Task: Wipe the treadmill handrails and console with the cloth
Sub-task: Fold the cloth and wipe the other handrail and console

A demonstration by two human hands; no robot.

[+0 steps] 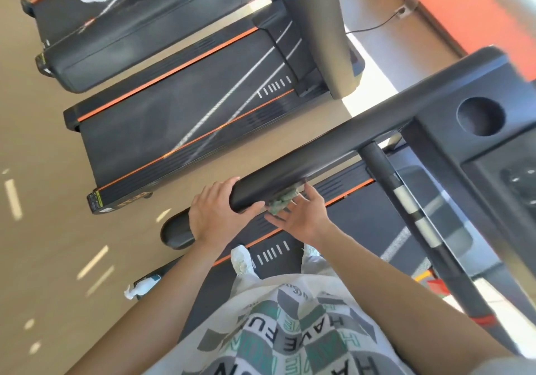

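The view is tilted. A thick black handrail (319,154) runs from the console (475,148) at the right down to its rounded end at lower left. My left hand (216,215) is wrapped around the rail near that end. My right hand (301,218) presses a crumpled grey-green cloth (282,200) against the rail's underside, just right of the left hand. The console has a round cup holder (480,116) and a button panel at the frame's right edge.
A second black bar with silver grip sensors (406,200) runs below the console. My white shoes (242,258) stand on the belt. A white spray bottle (142,286) lies on the floor beside the deck. Two more treadmills (179,119) stand to the left; another person's shoe is at top left.
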